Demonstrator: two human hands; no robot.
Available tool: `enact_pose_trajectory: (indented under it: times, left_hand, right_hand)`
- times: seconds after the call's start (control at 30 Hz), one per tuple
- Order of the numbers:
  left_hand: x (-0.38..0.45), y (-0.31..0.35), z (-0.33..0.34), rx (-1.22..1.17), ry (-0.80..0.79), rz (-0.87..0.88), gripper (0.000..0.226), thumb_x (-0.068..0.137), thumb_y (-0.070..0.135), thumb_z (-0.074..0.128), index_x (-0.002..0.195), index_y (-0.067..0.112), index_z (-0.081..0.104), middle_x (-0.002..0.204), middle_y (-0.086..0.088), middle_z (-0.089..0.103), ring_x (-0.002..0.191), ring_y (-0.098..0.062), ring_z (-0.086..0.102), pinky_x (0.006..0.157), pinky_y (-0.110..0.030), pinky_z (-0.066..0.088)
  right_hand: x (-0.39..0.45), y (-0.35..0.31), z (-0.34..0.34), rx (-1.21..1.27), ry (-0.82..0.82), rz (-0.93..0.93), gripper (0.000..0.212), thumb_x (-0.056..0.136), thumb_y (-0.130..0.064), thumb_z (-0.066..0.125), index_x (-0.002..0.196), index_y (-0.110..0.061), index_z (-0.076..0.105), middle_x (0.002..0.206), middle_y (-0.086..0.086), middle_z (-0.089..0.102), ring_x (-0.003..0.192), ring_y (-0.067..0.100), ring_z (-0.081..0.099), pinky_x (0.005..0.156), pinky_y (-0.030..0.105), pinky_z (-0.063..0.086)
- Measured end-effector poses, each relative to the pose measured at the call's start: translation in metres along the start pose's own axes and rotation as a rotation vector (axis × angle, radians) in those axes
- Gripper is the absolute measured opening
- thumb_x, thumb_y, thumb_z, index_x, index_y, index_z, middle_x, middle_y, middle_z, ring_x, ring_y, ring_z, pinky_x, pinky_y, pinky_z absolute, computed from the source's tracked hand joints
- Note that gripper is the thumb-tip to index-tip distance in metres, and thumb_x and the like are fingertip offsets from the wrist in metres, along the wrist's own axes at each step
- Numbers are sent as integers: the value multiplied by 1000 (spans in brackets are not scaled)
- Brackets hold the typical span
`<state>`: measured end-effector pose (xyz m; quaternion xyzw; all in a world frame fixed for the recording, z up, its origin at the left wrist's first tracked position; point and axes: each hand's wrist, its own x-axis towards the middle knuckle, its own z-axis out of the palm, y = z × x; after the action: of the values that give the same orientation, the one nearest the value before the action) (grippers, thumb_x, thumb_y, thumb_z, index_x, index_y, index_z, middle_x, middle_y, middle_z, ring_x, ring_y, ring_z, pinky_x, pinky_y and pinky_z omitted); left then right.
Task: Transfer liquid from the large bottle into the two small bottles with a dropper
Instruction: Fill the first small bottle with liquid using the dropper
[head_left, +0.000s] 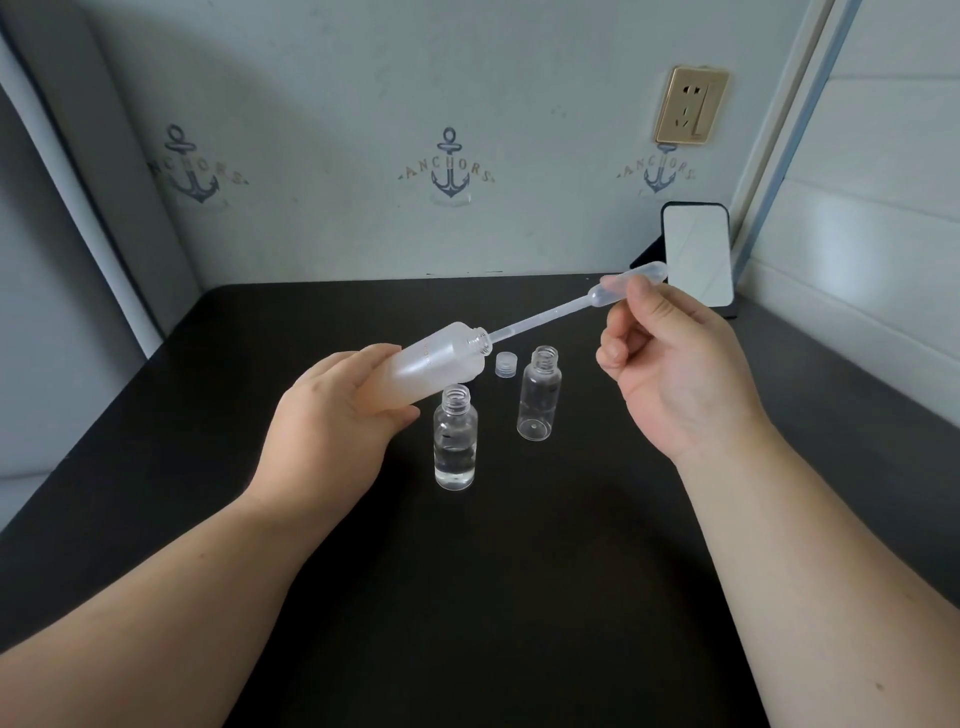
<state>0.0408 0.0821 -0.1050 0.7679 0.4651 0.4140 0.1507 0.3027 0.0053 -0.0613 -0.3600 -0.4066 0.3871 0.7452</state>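
We see the left hand (332, 415) wrapped around the base of the large bottle (441, 361), a frosted one held up off the dark table (519, 597) and tilted so its open threaded neck points up and to the right. The right hand (670, 374) pinches the bulb of the dropper (571, 304) between thumb and forefinger, the other fingers curled in loosely; the thin stem runs down and to the left into the large bottle's mouth (we cannot tell how deep the tip reaches inside).

Below the large bottle, the near small bottle (455, 447) stands upright and uncapped, with clear liquid filling roughly its lower half. To its right and a little farther off stands the far small bottle (539, 397), also upright and uncapped; we can make out no liquid in it. Just to the left of its neck a small clear cap (507, 364) rests on the table.

At the far right edge of the table a phone (696, 260) leans upright by the wall, its pale screen facing us. The wall behind carries anchor prints (448, 169) and a gold-coloured socket (690, 104).
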Motion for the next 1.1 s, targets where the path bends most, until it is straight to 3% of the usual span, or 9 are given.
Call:
enact_pose_trajectory:
  times: [0.23, 0.37, 0.47, 0.53, 0.6, 0.7, 0.87, 1.1]
  left_hand:
    - [1, -1, 0, -27, 16, -41, 43, 83, 30, 77, 120, 45, 61, 98, 29, 57, 96, 19, 46, 72, -9, 34]
    - [1, -2, -1, -107, 35, -96, 40, 84, 34, 75, 112, 55, 58, 95, 27, 61, 94, 11, 53, 71, -17, 37]
    - [2, 1, -3, -144, 35, -107, 40, 85, 36, 74, 96, 68, 52, 97, 36, 59, 90, 12, 54, 68, -22, 42]
    - [2, 0, -4, -179, 36, -146, 36, 85, 39, 75, 92, 66, 52, 95, 39, 58, 85, 13, 57, 66, -24, 46]
    - [3, -2, -3, -208, 54, -188, 28, 86, 40, 75, 97, 56, 55, 92, 36, 61, 82, 18, 57, 64, -20, 44]
    - [4, -5, -1, -222, 76, -229, 34, 86, 41, 75, 111, 49, 53, 89, 29, 63, 82, 25, 54, 64, -13, 38]
    - [7, -9, 1, -246, 78, -277, 42, 87, 43, 75, 123, 41, 53, 95, 32, 57, 86, 12, 55, 68, -13, 37]
    - [7, -8, 1, -274, 70, -297, 49, 86, 46, 74, 129, 36, 53, 92, 34, 52, 83, 12, 52, 65, -14, 37]
  right_hand:
    - [3, -7, -5, 186, 83, 21, 26, 98, -27, 62, 82, -14, 78, 71, -2, 58, 57, 11, 47, 57, 20, 41]
    - [5, -9, -10, 297, 178, 35, 27, 98, -27, 63, 81, -13, 77, 75, -2, 63, 60, 10, 53, 58, 20, 44]
    - [6, -8, -13, 352, 216, 42, 25, 98, -26, 65, 82, -11, 76, 75, -1, 63, 61, 10, 55, 58, 20, 45]
    - [6, -8, -14, 356, 228, 42, 25, 98, -25, 64, 81, -11, 76, 75, -1, 63, 61, 10, 55, 57, 21, 45]
    - [6, -8, -14, 344, 218, 36, 27, 98, -24, 63, 78, -12, 75, 75, -1, 64, 60, 10, 53, 57, 20, 44]
    - [7, -7, -13, 330, 195, 35, 29, 98, -23, 62, 74, -13, 74, 75, -2, 63, 58, 10, 48, 57, 20, 41]
    - [8, -7, -12, 299, 186, 38, 30, 98, -21, 61, 72, -13, 73, 73, -2, 62, 56, 11, 46, 57, 21, 39]
    - [8, -6, -11, 276, 203, 45, 20, 97, -22, 62, 83, -9, 68, 71, -1, 61, 57, 11, 45, 57, 21, 37]
